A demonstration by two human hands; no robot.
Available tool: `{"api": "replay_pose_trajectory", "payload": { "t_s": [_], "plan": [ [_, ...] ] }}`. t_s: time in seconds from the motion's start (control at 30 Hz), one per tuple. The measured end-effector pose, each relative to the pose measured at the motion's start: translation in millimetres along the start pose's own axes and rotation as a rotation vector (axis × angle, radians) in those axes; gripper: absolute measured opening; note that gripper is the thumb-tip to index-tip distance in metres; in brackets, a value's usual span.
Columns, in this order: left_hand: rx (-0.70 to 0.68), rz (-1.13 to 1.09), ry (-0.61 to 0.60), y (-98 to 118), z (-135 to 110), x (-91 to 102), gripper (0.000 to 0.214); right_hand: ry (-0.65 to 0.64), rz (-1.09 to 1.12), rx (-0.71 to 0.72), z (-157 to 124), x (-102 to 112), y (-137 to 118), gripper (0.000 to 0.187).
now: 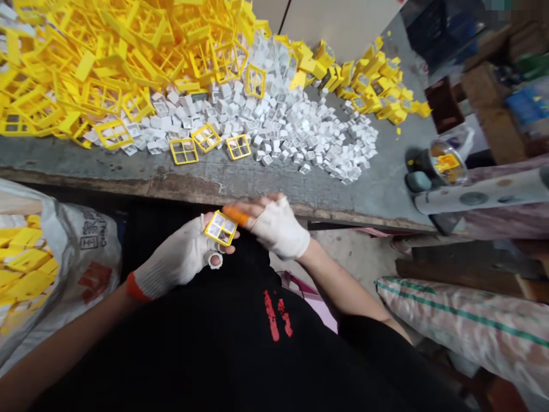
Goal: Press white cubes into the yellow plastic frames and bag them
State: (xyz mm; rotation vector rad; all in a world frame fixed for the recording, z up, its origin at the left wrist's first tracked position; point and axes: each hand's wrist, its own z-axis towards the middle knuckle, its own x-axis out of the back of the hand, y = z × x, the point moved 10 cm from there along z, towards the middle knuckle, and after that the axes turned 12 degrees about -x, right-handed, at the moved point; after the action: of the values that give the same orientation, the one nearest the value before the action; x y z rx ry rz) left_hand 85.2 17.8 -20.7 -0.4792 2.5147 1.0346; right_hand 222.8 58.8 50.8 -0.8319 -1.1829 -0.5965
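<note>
Grey workbench [240, 178] with a scuffed near edge: heaped yellow frames [128, 51] far left, loose white blocks [300, 120] mid-bench, chunkier yellow pieces [377, 86] far right. Held frame [221, 228] is just off the near edge, whitish stuff in most of its openings. Left hand [186, 246], gloved, is closed on its left and lower side. Right hand [281, 229] is half open beside it, orange-covered finger [235, 216] at the frame's top right; can't tell if it grips. Likely light, stiff plastic, bit slick, thin bars could crack; take it by the outer rim. Containers: white sack [96, 246] near left, open, yellow and some white pieces inside; metal bowl [461, 173] right, yellow bits inside; striped sack [463, 320] near right, contents hidden.
</note>
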Motion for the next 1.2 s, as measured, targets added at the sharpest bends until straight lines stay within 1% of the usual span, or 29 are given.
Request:
{"api": "replay_pose_trajectory", "payload": {
  "t_s": [0.03, 0.1, 0.13, 0.17, 0.23, 0.33, 0.4, 0.47, 0.53, 0.57, 0.63, 0.7, 0.8, 0.9, 0.93, 1.0, 1.03, 1.07, 1.1, 1.13, 1.17, 1.2],
  "plan": [
    [-0.023, -0.012, -0.001, 1.9, 1.4, 0.0, 0.028, 0.057, 0.010, -0.129, 5.9, 8.2, 24.4, 0.052],
    [-0.073, -0.028, 0.008, 4.8, 4.7, 2.9, 0.028, 0.163, 0.007, -0.433, 15.8, 23.4, 79.7, 0.045],
    [-0.091, -0.027, 0.013, 5.3, 6.4, 5.1, 0.028, 0.189, -0.007, -0.559, 20.2, 27.1, 103.0, 0.038],
    [-0.109, -0.023, 0.015, 5.7, 7.9, 7.0, 0.028, 0.194, -0.027, -0.645, 25.9, 27.7, 120.4, 0.032],
    [-0.150, -0.014, 0.007, 7.7, 10.1, 9.1, 0.025, 0.173, -0.067, -0.711, 40.5, 22.5, 138.4, 0.028],
    [-0.207, -0.020, -0.002, 13.8, 8.6, 8.7, 0.021, 0.161, -0.085, -0.722, 54.3, 13.3, 141.3, 0.025],
    [-0.210, -0.031, 0.009, 17.0, 4.9, 7.9, 0.021, 0.165, -0.042, -0.705, 51.3, 12.1, 131.6, 0.020],
    [-0.197, -0.046, 0.015, 19.4, 1.3, 6.6, 0.023, 0.191, 0.052, -0.617, 41.7, 18.7, 108.6, 0.021],
    [-0.180, -0.062, 0.011, 20.6, -0.6, 5.5, 0.025, 0.194, 0.172, -0.453, 30.3, 28.4, 73.6, 0.025],
    [-0.169, -0.070, 0.001, 20.5, -0.8, 4.6, 0.025, 0.169, 0.232, -0.355, 25.4, 31.7, 53.5, 0.027],
    [-0.151, -0.081, -0.039, 19.2, -0.5, 1.8, 0.026, 0.079, 0.334, -0.166, 18.2, 32.6, 15.2, 0.033],
    [-0.138, -0.079, -0.089, 17.6, -0.3, -1.7, 0.026, 0.012, 0.402, -0.025, 15.1, 29.4, -12.4, 0.039],
    [-0.105, -0.068, -0.109, 14.3, -1.7, -2.3, 0.027, 0.033, 0.447, 0.088, 16.4, 23.2, -29.5, 0.043],
    [-0.047, -0.074, -0.055, 10.8, -4.7, 4.0, 0.027, 0.087, 0.438, 0.201, 14.0, 16.8, -39.9, 0.040],
    [-0.042, -0.077, -0.031, 11.7, -5.2, 7.1, 0.024, 0.102, 0.417, 0.236, 11.9, 15.3, -43.1, 0.039],
    [-0.076, -0.073, 0.012, 19.0, -4.5, 13.4, 0.017, 0.118, 0.366, 0.281, 9.0, 13.4, -44.8, 0.039],
    [-0.113, -0.065, 0.026, 25.5, -3.3, 16.0, 0.011, 0.129, 0.355, 0.288, 9.2, 15.1, -40.8, 0.040],
    [-0.151, -0.050, 0.034, 32.4, -2.0, 17.8, 0.007, 0.151, 0.359, 0.259, 12.1, 19.6, -30.1, 0.040],
    [-0.189, -0.036, 0.043, 39.8, -0.6, 19.4, 0.006, 0.194, 0.374, 0.189, 17.9, 27.8, -11.4, 0.039],
    [-0.226, -0.023, 0.045, 47.2, 0.8, 20.3, 0.008, 0.257, 0.395, 0.071, 26.0, 39.2, 16.3, 0.038],
    [-0.261, -0.013, 0.042, 54.3, 2.1, 21.0, 0.011, 0.328, 0.407, -0.086, 35.0, 52.1, 51.8, 0.035],
    [-0.293, -0.007, 0.038, 60.8, 3.7, 22.1, 0.014, 0.402, 0.406, -0.272, 43.6, 65.5, 92.9, 0.032]
  ]
}}
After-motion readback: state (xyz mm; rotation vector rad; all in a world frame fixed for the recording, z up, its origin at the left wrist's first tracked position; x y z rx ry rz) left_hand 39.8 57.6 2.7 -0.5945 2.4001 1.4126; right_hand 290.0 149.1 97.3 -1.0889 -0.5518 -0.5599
